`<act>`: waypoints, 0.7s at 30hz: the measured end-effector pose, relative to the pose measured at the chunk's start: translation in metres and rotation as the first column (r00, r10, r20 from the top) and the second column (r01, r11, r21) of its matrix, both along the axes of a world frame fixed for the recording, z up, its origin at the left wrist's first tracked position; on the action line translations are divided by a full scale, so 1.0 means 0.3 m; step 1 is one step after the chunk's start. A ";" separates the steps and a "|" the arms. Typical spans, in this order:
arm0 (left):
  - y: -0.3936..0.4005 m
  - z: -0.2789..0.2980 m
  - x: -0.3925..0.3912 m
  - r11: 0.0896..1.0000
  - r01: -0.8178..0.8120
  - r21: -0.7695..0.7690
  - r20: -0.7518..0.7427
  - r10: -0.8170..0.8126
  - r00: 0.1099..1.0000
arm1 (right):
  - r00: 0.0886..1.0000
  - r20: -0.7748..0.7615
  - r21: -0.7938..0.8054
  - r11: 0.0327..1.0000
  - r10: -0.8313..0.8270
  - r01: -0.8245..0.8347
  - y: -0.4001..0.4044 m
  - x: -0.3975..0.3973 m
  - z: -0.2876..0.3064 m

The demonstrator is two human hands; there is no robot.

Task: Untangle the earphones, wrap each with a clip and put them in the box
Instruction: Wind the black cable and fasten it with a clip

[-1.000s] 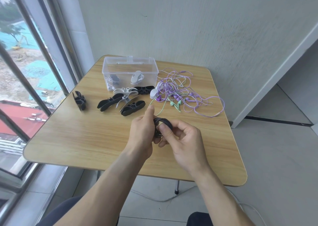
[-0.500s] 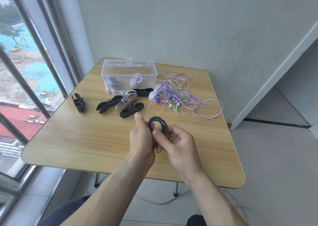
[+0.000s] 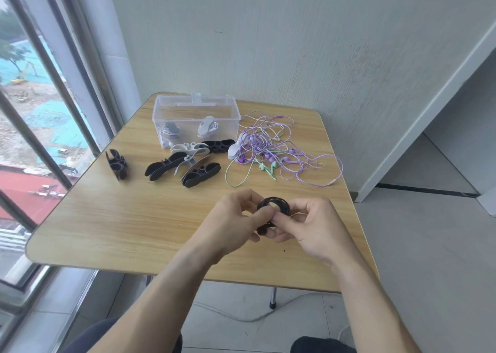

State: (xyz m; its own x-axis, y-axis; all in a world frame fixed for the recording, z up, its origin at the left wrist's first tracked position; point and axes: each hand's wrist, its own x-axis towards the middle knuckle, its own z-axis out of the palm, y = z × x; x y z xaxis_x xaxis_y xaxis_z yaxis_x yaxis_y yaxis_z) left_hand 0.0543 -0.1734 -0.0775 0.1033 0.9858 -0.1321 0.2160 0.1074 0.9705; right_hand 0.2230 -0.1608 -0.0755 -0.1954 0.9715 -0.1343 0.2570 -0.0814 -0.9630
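Near the front edge of the table [image 3: 107,232] we find both hands raised just above it, meeting on a coiled black earphone [image 3: 273,205]. The left hand [image 3: 236,218] pinches the coil's near-left side; the right hand [image 3: 308,223] pinches it from the right, fingers curled. The coil's ring faces upward. Beyond, mid-table, loose black and white clips [image 3: 182,164] lie left of the hands, nearer our left hand. The purple and green tangle [image 3: 271,148] lies toward the far right corner. The clear box [image 3: 196,105] stands at the far edge, with open room before it.

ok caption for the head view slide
Both hands hold a coiled black earphone above the table.
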 end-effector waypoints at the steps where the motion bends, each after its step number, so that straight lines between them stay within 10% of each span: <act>1: -0.001 -0.003 -0.003 1.000 -0.003 0.004 -0.031 0.003 1.000 | 0.999 0.037 0.017 1.000 -0.007 0.006 0.001 0.003 -0.005; 10: 0.023 0.042 -0.086 0.999 0.036 0.014 0.033 -0.037 0.999 | 0.837 -0.526 -0.145 0.986 -0.151 0.087 0.007 -0.084 -0.023; 17: 0.068 0.028 -0.166 0.994 -0.065 0.090 -0.247 0.085 0.965 | 0.972 -0.219 0.087 0.991 -0.081 0.102 0.015 -0.101 -0.049; 21: 0.150 -0.012 -0.247 0.883 -0.269 0.385 -0.559 0.455 0.693 | 0.984 -0.149 0.111 0.987 -0.097 0.115 0.018 -0.095 -0.054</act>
